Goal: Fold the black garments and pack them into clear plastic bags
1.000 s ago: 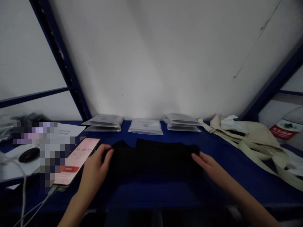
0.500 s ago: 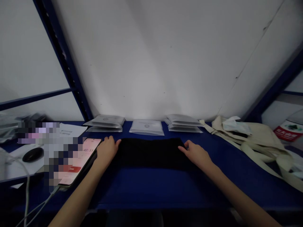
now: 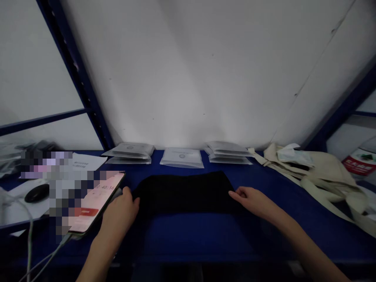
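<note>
A black folded cloth (image 3: 185, 192) lies long side across on the blue table in front of me. My left hand (image 3: 123, 207) is at its left end, with the thumb against the fabric and the fingers curled, partly hidden behind the hand. At the opposite end, my right hand (image 3: 249, 199) pinches the right edge between thumb and curled fingers. The upper right corner of the cloth extends beyond that pinch. Close to my left hand is a phone (image 3: 102, 196) with a lit pink screen.
Flat white packets (image 3: 182, 157) stand in three groups along the wall. On the left are papers (image 3: 85, 161), a black mouse (image 3: 37, 193) and a white cable (image 3: 31, 235). A beige cloth bag (image 3: 320, 168) lies on the right, near a bottle with a red label (image 3: 360, 161).
Both hands have moved down the cloth's ends toward me. My left hand has also gone outward to the left, and the left end of the cloth now slants down toward it.
</note>
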`<state>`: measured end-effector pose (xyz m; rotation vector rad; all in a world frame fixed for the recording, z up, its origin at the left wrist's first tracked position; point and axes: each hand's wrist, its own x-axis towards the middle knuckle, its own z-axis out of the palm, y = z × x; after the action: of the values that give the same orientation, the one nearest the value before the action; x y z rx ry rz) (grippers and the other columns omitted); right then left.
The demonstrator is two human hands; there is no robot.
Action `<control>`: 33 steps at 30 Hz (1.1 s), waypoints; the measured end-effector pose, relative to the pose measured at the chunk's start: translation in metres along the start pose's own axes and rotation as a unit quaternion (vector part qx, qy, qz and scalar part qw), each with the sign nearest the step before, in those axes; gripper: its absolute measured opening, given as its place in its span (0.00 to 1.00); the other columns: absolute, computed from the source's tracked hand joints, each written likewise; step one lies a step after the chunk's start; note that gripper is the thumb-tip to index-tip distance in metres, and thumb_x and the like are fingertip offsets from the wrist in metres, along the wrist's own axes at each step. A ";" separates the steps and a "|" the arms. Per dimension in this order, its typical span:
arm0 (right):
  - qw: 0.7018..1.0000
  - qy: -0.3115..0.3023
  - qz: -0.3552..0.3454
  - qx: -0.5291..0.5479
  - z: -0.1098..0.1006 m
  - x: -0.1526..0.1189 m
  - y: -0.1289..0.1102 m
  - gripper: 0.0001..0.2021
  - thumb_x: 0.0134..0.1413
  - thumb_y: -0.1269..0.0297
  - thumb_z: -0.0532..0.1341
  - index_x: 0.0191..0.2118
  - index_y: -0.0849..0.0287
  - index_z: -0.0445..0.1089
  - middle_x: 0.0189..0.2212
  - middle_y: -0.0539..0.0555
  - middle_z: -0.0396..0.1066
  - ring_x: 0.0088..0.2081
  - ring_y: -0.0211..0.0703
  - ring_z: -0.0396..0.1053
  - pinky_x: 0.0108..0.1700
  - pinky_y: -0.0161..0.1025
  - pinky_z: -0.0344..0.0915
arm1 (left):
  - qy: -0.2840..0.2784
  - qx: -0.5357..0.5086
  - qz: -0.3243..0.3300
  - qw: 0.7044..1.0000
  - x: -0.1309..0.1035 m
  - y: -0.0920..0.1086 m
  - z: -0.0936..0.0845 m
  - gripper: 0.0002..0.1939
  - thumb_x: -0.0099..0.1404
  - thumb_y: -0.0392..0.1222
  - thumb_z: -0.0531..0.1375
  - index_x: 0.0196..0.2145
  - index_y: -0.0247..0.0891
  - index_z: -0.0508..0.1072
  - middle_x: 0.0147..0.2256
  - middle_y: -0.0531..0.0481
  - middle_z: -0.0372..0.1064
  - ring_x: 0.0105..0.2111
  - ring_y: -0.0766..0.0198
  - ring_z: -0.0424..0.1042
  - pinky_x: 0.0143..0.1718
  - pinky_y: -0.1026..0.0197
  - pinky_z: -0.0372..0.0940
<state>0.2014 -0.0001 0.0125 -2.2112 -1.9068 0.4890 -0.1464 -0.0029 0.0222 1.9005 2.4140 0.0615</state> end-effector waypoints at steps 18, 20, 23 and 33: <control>0.991 0.062 0.001 0.118 0.011 -0.019 -0.006 0.17 0.51 0.50 0.51 0.20 0.56 0.56 0.17 0.49 0.62 0.23 0.40 0.61 0.26 0.36 0.53 | 0.130 -0.024 0.307 0.943 -0.055 0.178 0.003 0.12 0.64 0.30 0.50 0.44 0.31 0.67 0.39 0.42 0.68 0.40 0.59 0.69 0.34 0.62 0.68; 0.994 0.069 0.030 0.074 0.008 -0.024 -0.006 0.16 0.50 0.49 0.52 0.21 0.56 0.60 0.19 0.52 0.67 0.25 0.44 0.65 0.27 0.37 0.55 | 0.098 0.005 0.321 0.942 -0.065 0.185 0.019 0.14 0.64 0.31 0.50 0.47 0.29 0.67 0.42 0.38 0.68 0.44 0.56 0.69 0.39 0.58 0.68; 0.998 0.050 0.031 0.032 0.006 -0.031 -0.007 0.16 0.50 0.50 0.53 0.21 0.56 0.60 0.21 0.54 0.68 0.26 0.45 0.66 0.27 0.38 0.55 | 0.097 0.014 0.371 0.923 -0.078 0.180 0.037 0.21 0.62 0.37 0.54 0.53 0.27 0.64 0.52 0.33 0.63 0.52 0.49 0.63 0.48 0.52 0.64; 0.972 -0.007 0.005 0.234 0.001 -0.028 -0.001 0.15 0.48 0.51 0.56 0.20 0.56 0.60 0.20 0.49 0.65 0.25 0.42 0.63 0.27 0.37 0.58 | 0.189 -0.019 0.343 0.920 -0.081 0.127 0.047 0.27 0.64 0.50 0.51 0.57 0.34 0.61 0.59 0.41 0.53 0.59 0.46 0.53 0.54 0.43 0.58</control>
<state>0.1969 -0.0279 0.0154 -1.9103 -1.5804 0.8573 -0.0006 -0.0521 -0.0129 2.8231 1.7495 0.5495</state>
